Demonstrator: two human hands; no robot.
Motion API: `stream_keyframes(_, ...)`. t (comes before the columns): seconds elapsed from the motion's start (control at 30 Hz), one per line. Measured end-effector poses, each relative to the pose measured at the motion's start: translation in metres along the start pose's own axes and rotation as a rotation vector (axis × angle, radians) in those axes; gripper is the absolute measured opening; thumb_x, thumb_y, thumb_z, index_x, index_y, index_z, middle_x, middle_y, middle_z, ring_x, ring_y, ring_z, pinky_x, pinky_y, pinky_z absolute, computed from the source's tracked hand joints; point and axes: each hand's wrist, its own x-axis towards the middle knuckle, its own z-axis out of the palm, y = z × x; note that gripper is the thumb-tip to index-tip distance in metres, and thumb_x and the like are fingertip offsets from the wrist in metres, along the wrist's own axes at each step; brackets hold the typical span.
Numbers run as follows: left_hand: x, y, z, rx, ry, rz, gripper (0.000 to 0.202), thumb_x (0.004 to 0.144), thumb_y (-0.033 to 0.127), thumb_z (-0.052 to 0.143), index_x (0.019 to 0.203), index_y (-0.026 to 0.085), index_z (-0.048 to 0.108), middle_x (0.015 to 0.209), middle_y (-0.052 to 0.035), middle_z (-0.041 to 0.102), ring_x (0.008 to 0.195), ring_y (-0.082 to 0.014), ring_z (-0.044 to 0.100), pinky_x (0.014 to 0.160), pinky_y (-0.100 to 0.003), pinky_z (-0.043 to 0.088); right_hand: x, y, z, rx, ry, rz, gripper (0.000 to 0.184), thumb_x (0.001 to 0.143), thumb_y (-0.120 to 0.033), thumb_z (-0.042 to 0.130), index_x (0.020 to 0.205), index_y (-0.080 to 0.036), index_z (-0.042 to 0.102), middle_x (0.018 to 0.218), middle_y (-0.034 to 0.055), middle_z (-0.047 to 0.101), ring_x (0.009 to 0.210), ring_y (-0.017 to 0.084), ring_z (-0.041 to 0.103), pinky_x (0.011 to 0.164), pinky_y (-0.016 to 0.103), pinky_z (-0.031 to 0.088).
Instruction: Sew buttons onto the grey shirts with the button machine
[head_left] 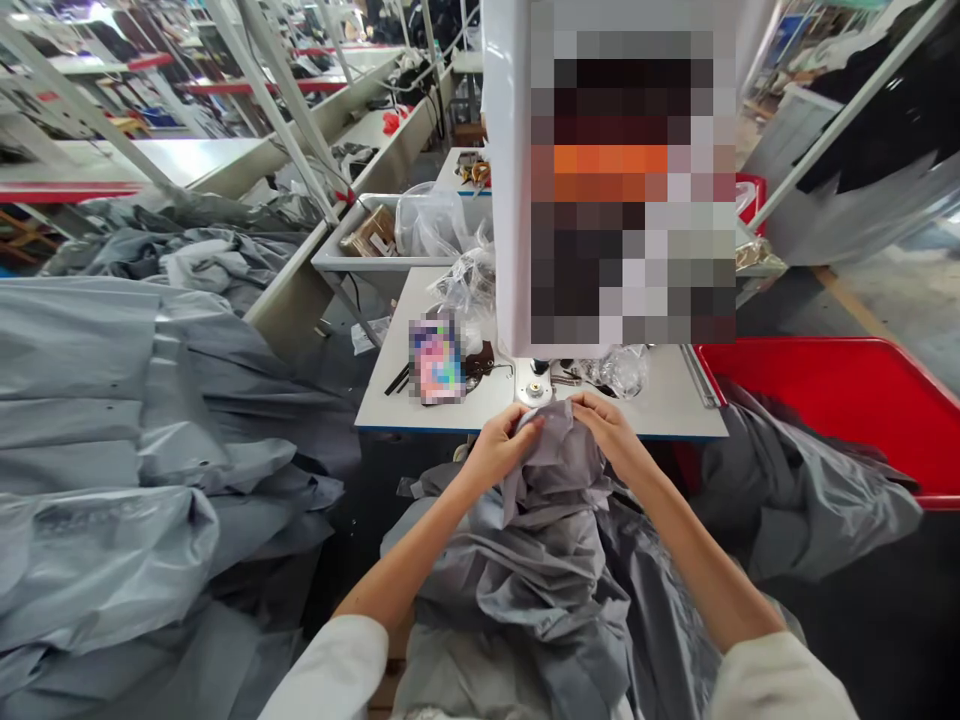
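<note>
My left hand (499, 447) and my right hand (606, 428) both pinch a raised fold of grey coated fabric (551, 450) just off the front edge of a white worktable (390, 405). The fabric runs down from my hands in loose folds across my lap. Directly ahead of my hands is a round metal fitting (534, 385) on the table, with a tall white machine column (502, 180) rising behind it. Its upper part is pixelated, so I cannot tell its details.
A large heap of grey fabric (127, 430) lies to my left. A red bin (832, 400) with more grey cloth over its edge stands to my right. A pixelated rectangular object (436, 358), crumpled clear plastic (469, 285) and a white tray (375, 230) sit ahead.
</note>
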Motion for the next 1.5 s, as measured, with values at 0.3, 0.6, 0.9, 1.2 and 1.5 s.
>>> stream_keyframes(0.3, 0.038, -0.01, -0.009, 0.195, 0.208, 0.015, 0.04, 0.091, 0.045, 0.041, 0.062, 0.018, 0.041, 0.061, 0.0033, 0.038, 0.062, -0.0111, 0.038, 0.06, -0.025, 0.029, 0.042, 0.016, 0.013, -0.229, 0.136, -0.125, 0.036, 0.079, -0.054, 0.059, 0.075, -0.018, 0.058, 0.075, 0.0018, 0.06, 0.076, 0.018, 0.055, 0.071, 0.028, 0.041)
stream_keyframes(0.6, 0.054, -0.025, -0.007, 0.598, 0.364, -0.025, 0.04, 0.092, 0.044, 0.043, 0.062, 0.019, 0.05, 0.056, 0.001, 0.044, 0.056, -0.0132, 0.037, 0.059, -0.027, 0.019, 0.064, 0.031, 0.023, -0.243, 0.121, -0.076, 0.031, 0.084, -0.045, 0.05, 0.074, -0.018, 0.063, 0.077, 0.0038, 0.067, 0.077, 0.02, 0.06, 0.07, 0.028, 0.044)
stream_keyframes(0.9, 0.05, -0.027, -0.008, 0.855, 0.339, 0.008, 0.038, 0.096, 0.043, 0.04, 0.078, 0.019, 0.063, 0.066, -0.0058, 0.061, 0.063, -0.0183, 0.053, 0.059, -0.029, 0.021, 0.06, 0.032, 0.031, -0.191, 0.27, -0.063, 0.029, 0.078, -0.047, 0.056, 0.083, -0.018, 0.057, 0.08, 0.0048, 0.065, 0.078, 0.02, 0.059, 0.074, 0.03, 0.045)
stream_keyframes(1.2, 0.059, -0.035, -0.006, 0.754, 0.349, 0.428, 0.022, 0.093, 0.021, 0.046, 0.107, 0.018, 0.062, 0.112, -0.0102, 0.06, 0.107, -0.0228, 0.05, 0.095, -0.034, 0.038, 0.055, 0.035, 0.034, -0.266, 0.308, -0.124, 0.027, 0.081, -0.046, 0.053, 0.085, -0.019, 0.054, 0.079, 0.0028, 0.062, 0.072, 0.018, 0.056, 0.07, 0.029, 0.043)
stream_keyframes(1.5, 0.057, -0.039, -0.012, 0.633, 0.206, 0.451, 0.024, 0.093, 0.022, 0.044, 0.104, 0.02, 0.064, 0.112, -0.0065, 0.061, 0.11, -0.0197, 0.05, 0.099, -0.034, 0.038, 0.044, 0.049, 0.022, -0.681, 0.351, -0.293, 0.025, 0.091, -0.035, 0.041, 0.095, -0.02, 0.061, 0.096, 0.009, 0.068, 0.093, 0.024, 0.06, 0.083, 0.034, 0.043)
